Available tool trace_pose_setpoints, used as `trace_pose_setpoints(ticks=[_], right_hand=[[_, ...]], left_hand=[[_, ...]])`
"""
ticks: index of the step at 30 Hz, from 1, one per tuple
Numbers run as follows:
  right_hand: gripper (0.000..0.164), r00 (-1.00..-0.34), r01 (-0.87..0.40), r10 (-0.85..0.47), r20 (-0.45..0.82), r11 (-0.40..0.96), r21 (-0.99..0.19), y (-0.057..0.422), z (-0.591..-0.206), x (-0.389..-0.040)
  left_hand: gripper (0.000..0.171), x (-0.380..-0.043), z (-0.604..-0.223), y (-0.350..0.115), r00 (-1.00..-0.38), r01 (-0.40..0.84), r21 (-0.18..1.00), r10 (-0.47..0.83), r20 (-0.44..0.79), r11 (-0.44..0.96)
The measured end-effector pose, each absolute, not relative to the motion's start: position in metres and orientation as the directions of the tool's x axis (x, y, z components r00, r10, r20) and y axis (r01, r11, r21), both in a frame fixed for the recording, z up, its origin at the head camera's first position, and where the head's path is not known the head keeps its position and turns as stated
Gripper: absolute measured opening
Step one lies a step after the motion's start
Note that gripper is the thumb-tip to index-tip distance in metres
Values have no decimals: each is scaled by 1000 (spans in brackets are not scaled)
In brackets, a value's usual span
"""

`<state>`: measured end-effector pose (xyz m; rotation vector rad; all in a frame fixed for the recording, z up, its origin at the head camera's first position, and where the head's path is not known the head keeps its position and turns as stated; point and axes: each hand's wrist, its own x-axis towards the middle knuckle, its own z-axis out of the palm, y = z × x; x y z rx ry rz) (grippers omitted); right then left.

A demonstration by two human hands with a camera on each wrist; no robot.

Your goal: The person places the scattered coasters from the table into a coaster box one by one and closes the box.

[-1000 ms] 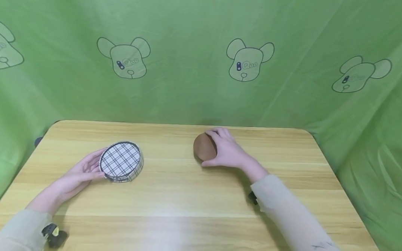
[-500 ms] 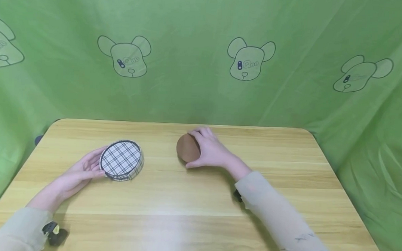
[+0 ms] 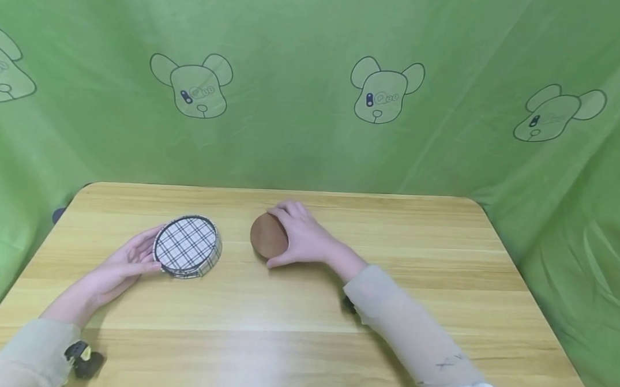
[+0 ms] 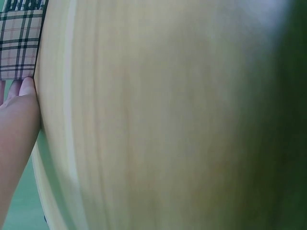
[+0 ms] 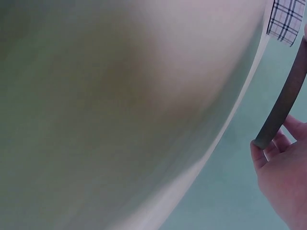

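Observation:
At the left of the table, my left hand [image 3: 116,271] holds a round box [image 3: 187,245] covered in white and dark plaid. Its thumb lies at the near edge and the fingers go behind the left side. The plaid wall [image 4: 18,45] of the box rises past the fingertips in the left wrist view. My right hand [image 3: 308,239] grips a flat, brown, round disc [image 3: 269,236] by its right side, thumb near and fingers far. Seen edge-on in the right wrist view, the disc [image 5: 282,103] is a brown curved band tilted above the table. A gap separates disc and box.
The light wooden table [image 3: 261,359] has rounded far corners. Behind and around it hangs a green curtain [image 3: 292,129] with outlined bear heads. A small black device [image 3: 82,357] is strapped below the left sleeve.
My right hand has moved left across the table with the brown disc, slightly nearer to me, and is closer to the plaid box. The left hand and box have stayed in place.

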<state>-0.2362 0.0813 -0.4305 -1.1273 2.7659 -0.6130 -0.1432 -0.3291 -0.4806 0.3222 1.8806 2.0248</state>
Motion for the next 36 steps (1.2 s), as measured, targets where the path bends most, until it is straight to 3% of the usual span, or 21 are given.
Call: trace_pose_setpoints(ticks=[36], right_hand=[[117, -653, -723, -753, 85, 586, -365, -7, -432, -223]], left_hand=[[89, -143, -481, -330, -907, -107, 993, 415, -79, -46]])
